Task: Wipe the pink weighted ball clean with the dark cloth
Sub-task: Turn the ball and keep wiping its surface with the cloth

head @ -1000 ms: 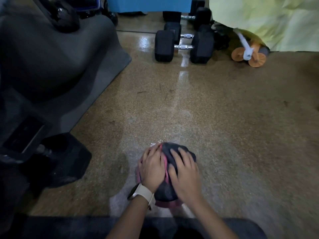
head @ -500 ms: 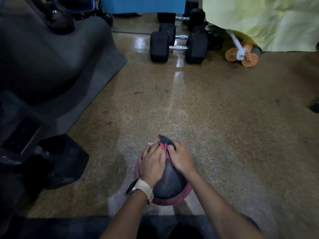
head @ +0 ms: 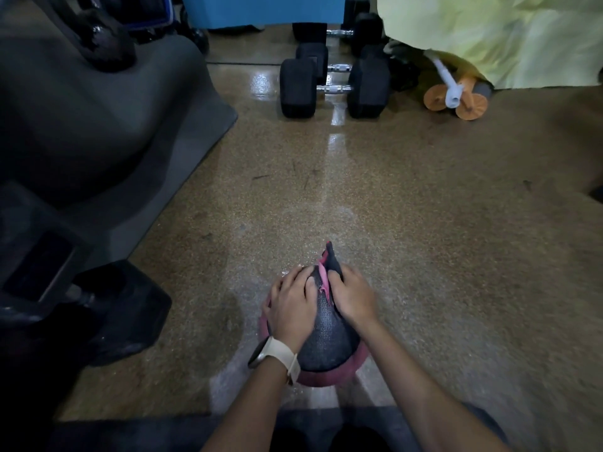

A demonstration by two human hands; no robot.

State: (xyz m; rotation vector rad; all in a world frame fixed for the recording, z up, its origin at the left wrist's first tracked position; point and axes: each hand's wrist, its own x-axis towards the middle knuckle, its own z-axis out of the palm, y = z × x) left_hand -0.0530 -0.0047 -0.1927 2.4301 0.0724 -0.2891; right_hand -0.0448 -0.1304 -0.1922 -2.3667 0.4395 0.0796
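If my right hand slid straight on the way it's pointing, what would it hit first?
Probably the raised fold of the dark cloth that the right hand grips, then the left hand just beyond it; depth is unclear.

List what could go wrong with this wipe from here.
1. The pink weighted ball sits on a glossy floor; it may roll if the left hand resting on it slips.
2. The right hand bunches the dark cloth into a peak, so the ball's exposed lower rim may go unwiped.
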